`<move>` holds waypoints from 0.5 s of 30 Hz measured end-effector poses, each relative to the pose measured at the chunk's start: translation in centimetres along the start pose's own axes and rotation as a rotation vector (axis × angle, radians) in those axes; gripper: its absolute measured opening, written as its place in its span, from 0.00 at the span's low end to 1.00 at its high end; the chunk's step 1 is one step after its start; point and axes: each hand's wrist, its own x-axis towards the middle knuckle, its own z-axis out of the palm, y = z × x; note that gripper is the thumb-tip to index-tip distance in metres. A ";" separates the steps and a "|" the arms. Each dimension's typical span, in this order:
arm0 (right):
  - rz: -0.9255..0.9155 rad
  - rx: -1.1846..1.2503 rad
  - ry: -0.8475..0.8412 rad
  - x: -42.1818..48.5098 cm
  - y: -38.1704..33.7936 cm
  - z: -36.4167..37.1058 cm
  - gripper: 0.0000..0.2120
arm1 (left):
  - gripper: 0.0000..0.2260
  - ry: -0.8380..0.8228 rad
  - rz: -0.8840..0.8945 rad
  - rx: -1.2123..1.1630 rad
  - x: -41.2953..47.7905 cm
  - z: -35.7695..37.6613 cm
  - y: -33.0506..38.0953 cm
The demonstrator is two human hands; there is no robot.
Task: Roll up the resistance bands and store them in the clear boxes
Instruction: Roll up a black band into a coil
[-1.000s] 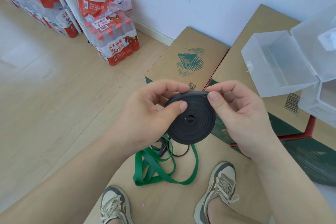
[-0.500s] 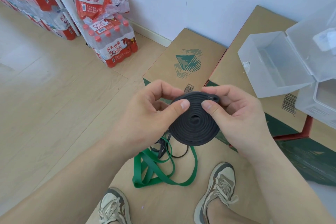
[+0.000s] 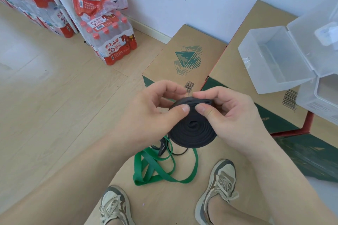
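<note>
The black rubber resistance band, coiled into a flat disc, is held in mid-air above the floor. The left hand and right hand pinch its upper rim. A loose green band lies beneath. An open clear plastic box stands to the right. The red-labelled bottle packs read "农夫山泉 30周年".

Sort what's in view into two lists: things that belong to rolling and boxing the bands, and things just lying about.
Job in hand:
black band coil, pinched by left hand and right hand
green band, unrolled
open clear box
second clear box beside it

Lying about:
bottled water packs
cardboard cartons under the boxes
</note>
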 end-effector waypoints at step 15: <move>-0.001 0.121 0.009 -0.4 -0.2 1.0 0.17 | 0.11 0.032 0.051 0.020 0.0 -0.1 -0.2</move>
